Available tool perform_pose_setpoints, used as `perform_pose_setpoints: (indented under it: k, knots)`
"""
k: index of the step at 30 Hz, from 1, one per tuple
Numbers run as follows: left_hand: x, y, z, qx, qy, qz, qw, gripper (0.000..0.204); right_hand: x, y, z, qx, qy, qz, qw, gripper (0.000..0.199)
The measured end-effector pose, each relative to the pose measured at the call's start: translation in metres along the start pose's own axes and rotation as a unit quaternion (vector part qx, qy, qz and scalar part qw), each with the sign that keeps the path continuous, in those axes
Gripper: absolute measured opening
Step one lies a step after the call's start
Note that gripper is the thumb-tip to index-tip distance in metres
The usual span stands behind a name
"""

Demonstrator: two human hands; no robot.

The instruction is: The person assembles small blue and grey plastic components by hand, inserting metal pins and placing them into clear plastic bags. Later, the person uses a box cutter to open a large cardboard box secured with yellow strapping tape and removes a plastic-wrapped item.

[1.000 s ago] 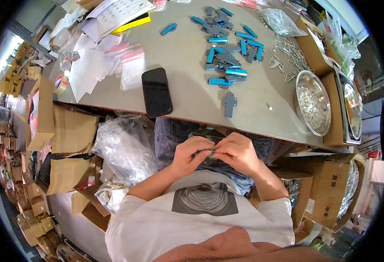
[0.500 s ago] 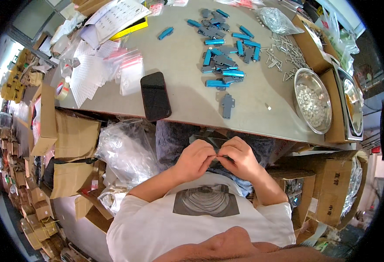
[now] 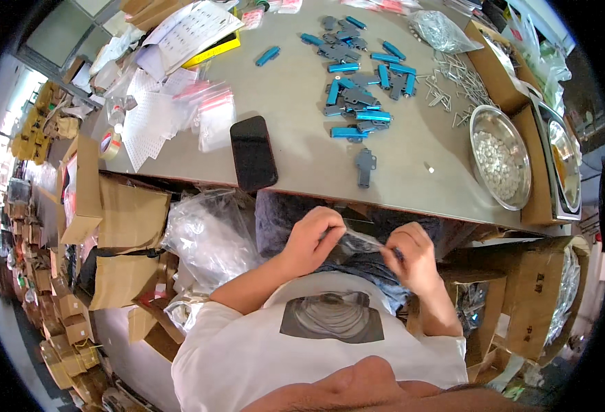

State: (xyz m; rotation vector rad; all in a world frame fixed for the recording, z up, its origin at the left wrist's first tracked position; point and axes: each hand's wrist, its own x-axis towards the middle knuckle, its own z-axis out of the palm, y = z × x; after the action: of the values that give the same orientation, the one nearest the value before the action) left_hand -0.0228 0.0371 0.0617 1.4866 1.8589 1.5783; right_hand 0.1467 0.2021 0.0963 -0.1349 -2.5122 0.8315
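Observation:
Between my two hands, in front of my shirt and below the table edge, a small clear plastic bag (image 3: 363, 242) is stretched out. My left hand (image 3: 314, 239) pinches one end of it with thumb and fingers. At the other end, my right hand (image 3: 412, 255) is closed on the bag's edge. Whether anything lies inside the bag I cannot tell. On the table just beyond the hands lies a flat grey plastic bracket (image 3: 365, 168). Behind it spreads a pile of blue cylinders with grey brackets (image 3: 361, 103). A small white piece (image 3: 430, 169) sits to the right.
A black phone (image 3: 253, 152) lies near the table's front edge, beside zip bags (image 3: 216, 120) and papers (image 3: 152, 113). At the right stand a metal bowl (image 3: 477, 147) of white pieces, scattered metal pins (image 3: 459, 77) and a cardboard box (image 3: 532, 158). Open cartons (image 3: 532, 295) flank me below.
My hands, together before, have moved apart, the right one going rightward. The clear bag now shows stretched between them. The view has shifted slightly.

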Motion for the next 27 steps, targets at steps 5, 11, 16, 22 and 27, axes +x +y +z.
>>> perform_pose_setpoints:
  k: [5,11,16,22,27]
  knots:
    - [0.035,-0.045,-0.065,0.19,0.094,-0.024,0.977,0.025,-0.053,0.005,-0.047,-0.023,0.085,0.183,0.979,0.011]
    - [0.033,-0.142,-0.189,0.336,0.146,-0.164,0.916,0.054,-0.177,-0.005,-0.118,-0.316,0.085,0.47,0.82,0.013]
    - [-0.01,-0.126,-0.194,0.46,0.158,-0.167,0.858,0.058,-0.196,-0.02,-0.112,-0.448,0.08,0.524,0.72,0.018]
    - [-0.018,-0.107,-0.188,0.665,0.121,-0.096,0.731,0.048,-0.114,-0.001,-0.061,-0.265,0.024,0.45,0.852,0.023]
    - [-0.022,-0.106,-0.178,0.486,0.118,-0.039,0.865,0.045,-0.053,0.019,-0.014,-0.185,-0.022,0.319,0.929,0.024]
